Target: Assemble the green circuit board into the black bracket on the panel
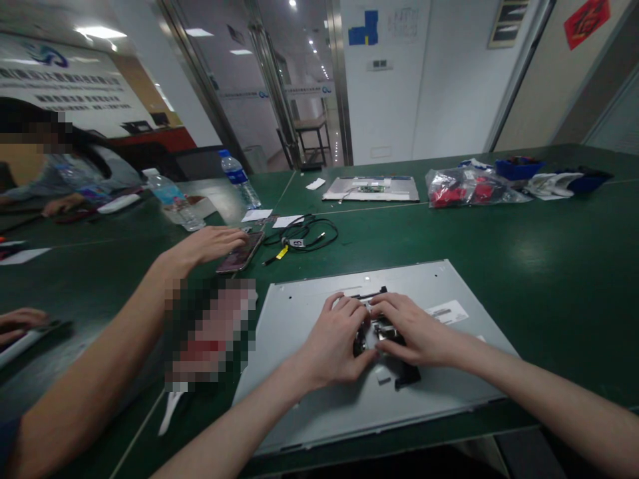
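A grey metal display panel (439, 283) lies back side up on the green table in front of me. Both my hands rest on its middle. My left hand (335, 339) and my right hand (412, 326) are curled, fingers pressed together, around a small black part (382, 329) with dark strips sticking out above (372, 293) and below (407, 377) the hands. A white label (448, 311) sits on the panel just right of my right hand.
A co-worker's arm (124, 332) reaches in from the left, its hand on a phone (241, 253). A coiled black cable (302, 236), two water bottles (239, 178), a second panel (372, 189), plastic bags (469, 186) and a blue bin (519, 166) lie farther back. Another person sits at far left.
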A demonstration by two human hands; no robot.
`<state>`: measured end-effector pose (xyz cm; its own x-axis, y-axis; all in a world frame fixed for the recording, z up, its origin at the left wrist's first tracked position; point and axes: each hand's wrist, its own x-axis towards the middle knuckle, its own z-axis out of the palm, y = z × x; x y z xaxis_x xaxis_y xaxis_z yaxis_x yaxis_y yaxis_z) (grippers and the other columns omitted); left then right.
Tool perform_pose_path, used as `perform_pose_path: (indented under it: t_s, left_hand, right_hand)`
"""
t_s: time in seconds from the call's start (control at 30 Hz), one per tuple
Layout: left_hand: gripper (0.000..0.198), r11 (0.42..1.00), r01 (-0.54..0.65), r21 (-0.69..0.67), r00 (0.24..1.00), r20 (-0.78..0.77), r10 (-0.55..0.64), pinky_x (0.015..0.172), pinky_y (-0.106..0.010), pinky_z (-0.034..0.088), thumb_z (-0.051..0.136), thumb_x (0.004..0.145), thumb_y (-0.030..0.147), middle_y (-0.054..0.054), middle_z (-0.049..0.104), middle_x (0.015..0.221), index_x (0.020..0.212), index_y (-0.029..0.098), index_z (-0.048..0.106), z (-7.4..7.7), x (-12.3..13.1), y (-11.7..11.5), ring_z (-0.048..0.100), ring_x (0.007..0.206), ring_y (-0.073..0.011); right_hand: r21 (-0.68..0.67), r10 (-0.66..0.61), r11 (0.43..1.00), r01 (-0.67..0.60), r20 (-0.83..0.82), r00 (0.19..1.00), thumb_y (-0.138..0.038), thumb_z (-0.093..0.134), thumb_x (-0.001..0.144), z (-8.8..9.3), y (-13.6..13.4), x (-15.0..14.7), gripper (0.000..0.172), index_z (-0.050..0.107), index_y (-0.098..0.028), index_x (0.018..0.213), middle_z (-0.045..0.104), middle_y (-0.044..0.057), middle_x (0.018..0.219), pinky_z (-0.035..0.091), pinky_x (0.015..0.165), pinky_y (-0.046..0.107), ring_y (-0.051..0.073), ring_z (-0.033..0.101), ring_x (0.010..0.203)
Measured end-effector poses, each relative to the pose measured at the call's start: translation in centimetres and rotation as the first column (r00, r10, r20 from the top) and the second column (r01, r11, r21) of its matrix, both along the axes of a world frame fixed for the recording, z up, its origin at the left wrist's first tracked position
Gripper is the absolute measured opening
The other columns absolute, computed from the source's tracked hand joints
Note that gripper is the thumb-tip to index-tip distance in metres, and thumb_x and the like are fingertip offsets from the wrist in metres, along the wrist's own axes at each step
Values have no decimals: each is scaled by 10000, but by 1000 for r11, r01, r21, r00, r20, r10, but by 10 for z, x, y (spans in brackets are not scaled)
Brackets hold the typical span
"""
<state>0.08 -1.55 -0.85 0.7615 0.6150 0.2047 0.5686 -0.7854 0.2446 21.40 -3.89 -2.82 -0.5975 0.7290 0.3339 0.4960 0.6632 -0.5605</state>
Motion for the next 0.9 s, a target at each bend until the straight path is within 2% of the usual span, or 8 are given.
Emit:
perform_pose_path:
  t_s: [0.13,0.27,0.5,0.7,0.9]
  left_hand:
    - [389,1000,3,-14,1000,-23,-3,1081,-559,280,724,704,393,-71,598,1017,994,203,550,0,1,0,542,1033,-298]
    - [461,1000,4,-21,999,-37,-5,1081,-566,278,752,678,398,-69,594,1028,1038,204,540,-1,1,0,536,1040,-304]
    - [470,999,3,-42,999,-49,-5,1092,-566,266,758,679,445,-76,594,1038,1014,195,543,-2,0,0,532,1050,-304]
    - [605,999,5,-46,998,-59,-8,1112,-560,242,762,665,525,-87,582,1092,1107,182,533,-2,0,-1,517,1079,-302]
    - [684,998,40,-52,997,-66,-43,1130,-567,201,760,643,623,-80,569,1095,1117,190,526,1,-4,1,510,1085,-306]
  right_hand:
    - [47,34,998,-35,22,999,-174,623,846,-3,0,-3,239,556,-206,1074,488,115,1320,405,1029,469,262,461,1222]
    - [42,40,998,-42,57,998,-206,632,852,-7,2,-3,222,570,-201,1065,491,115,1318,410,1021,468,262,468,1205]
    - [-14,45,999,-44,75,996,-276,682,811,-7,4,-1,426,524,-193,1197,473,146,1337,398,1041,494,298,438,1234]
    - [-30,36,999,-33,112,993,-279,687,789,-6,3,-1,474,516,-180,1220,463,145,1333,364,1074,483,298,411,1249]
    - [-32,23,999,-19,144,989,-306,688,784,-7,2,-1,493,512,-182,1226,438,142,1341,328,1096,495,311,379,1262]
